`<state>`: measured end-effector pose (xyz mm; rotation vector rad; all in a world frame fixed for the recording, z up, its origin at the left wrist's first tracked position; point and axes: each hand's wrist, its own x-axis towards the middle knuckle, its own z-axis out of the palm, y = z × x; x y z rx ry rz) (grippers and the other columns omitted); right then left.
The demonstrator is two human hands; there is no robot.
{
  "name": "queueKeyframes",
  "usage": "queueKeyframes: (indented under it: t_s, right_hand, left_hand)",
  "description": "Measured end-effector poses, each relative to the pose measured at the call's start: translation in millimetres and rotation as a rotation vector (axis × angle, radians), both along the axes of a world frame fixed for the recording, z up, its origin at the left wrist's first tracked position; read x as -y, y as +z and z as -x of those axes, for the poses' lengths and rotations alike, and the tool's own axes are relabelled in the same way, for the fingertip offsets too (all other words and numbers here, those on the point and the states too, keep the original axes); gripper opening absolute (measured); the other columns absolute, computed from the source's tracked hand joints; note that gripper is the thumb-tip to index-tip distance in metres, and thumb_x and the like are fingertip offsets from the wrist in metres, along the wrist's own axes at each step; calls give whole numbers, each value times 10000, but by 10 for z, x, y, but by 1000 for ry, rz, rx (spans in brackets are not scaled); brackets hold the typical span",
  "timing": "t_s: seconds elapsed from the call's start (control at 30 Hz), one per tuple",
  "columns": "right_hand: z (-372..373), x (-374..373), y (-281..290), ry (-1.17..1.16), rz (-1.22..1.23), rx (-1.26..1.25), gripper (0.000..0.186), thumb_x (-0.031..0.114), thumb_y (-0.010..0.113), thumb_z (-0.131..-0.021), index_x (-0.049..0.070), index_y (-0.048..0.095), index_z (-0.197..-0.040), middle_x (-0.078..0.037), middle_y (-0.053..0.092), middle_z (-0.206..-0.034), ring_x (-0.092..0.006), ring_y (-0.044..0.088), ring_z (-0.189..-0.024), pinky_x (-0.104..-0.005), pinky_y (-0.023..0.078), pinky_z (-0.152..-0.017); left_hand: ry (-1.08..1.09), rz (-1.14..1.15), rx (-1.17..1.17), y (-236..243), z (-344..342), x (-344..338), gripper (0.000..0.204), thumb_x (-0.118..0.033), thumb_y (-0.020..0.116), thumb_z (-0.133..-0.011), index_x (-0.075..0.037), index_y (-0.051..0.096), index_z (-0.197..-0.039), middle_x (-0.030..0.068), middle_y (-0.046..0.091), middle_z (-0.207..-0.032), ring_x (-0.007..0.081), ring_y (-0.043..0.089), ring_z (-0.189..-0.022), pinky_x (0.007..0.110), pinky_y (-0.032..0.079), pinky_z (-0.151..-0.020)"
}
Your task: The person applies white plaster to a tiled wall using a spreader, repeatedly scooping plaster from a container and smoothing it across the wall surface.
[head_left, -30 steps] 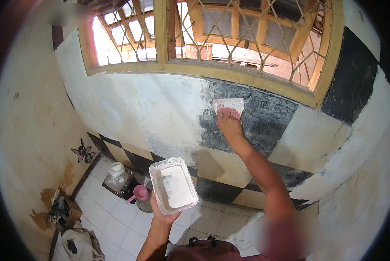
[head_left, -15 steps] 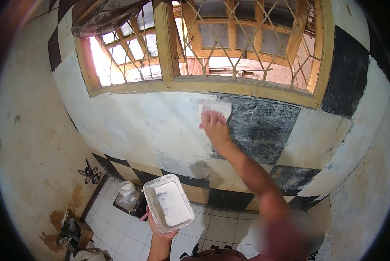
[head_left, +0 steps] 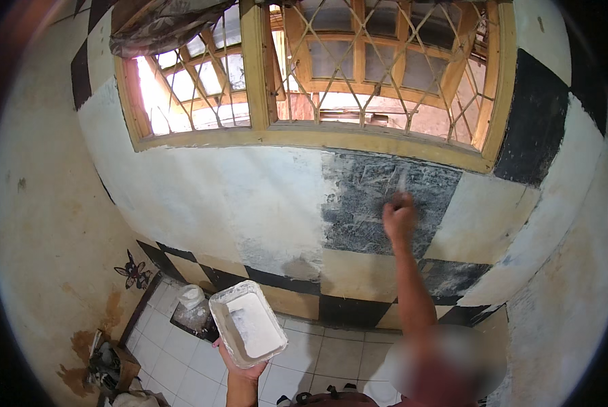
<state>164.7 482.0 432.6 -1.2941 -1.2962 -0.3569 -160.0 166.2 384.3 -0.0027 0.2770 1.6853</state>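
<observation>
My left hand (head_left: 244, 376) is closed around the lower side of a rectangular tub (head_left: 217, 319). White putty (head_left: 261, 325) lies inside it, and dried smears coat the rim. Out in front, my right hand (head_left: 401, 214) is closed on a putty knife (head_left: 403, 180), whose pale blade points up and shows nearly edge-on. That hand is at the dark painted square (head_left: 372, 203) under the window; streaks of white cross the square's surface. Left of it stretches a white-coated part of the wall (head_left: 277, 190) with a ragged edge.
A yellow-framed window (head_left: 304, 138) with a diamond grille is above. Black and cream checks run along the lower wall (head_left: 284, 300). On the tiled floor (head_left: 297, 366) at left are a cloudy plastic container (head_left: 193, 305) and a box (head_left: 126, 366) of odds and ends.
My right hand has moved right, from the white edge to the middle of the dark square. The putty knife's broad face has turned edge-on. The tub has shifted slightly left.
</observation>
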Motion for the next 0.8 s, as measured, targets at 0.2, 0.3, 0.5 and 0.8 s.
queueKeyframes:
  t_s: [0.2, 0.3, 0.5, 0.8]
  right_hand:
    - [171, -59, 389, -170, 39, -214, 234, 143, 627, -822, 44, 632, -1034, -195, 682, -815, -394, 671, -748, -453, 530, -667]
    - [805, -457, 349, -79, 120, -166, 243, 147, 589, -858, 43, 617, -1076, -204, 686, -956, -388, 672, -879, -463, 527, -760]
    - [2322, -520, 421, 306, 287, 160, 224, 173, 550, -922, 8, 581, -1071, -217, 675, -977, -397, 671, -883, -485, 541, -752]
    - [2031, -741, 402, -9, -157, 1199, 230, 176, 568, -854, 19, 656, -997, -159, 665, -910, -288, 661, -801, -438, 537, -610]
  left_hand:
    - [58, 15, -43, -64, 125, 135, 512, -444, 403, -967, -135, 542, -1351, 106, 633, -1276, 365, 643, -1103, 603, 518, -887]
    - [30, -24, -45, -73, 155, 106, 522, -443, 400, -967, -132, 530, -1365, 125, 627, -1281, 376, 637, -1110, 607, 512, -895]
    - [79, 31, -28, -110, 288, 121, 552, -467, 388, -971, -127, 505, -1390, 150, 608, -1301, 393, 623, -1123, 603, 495, -925]
    - [65, -20, -26, -36, 261, 89, 579, -495, 368, -972, -122, 494, -1396, 156, 596, -1315, 411, 612, -1126, 629, 466, -949]
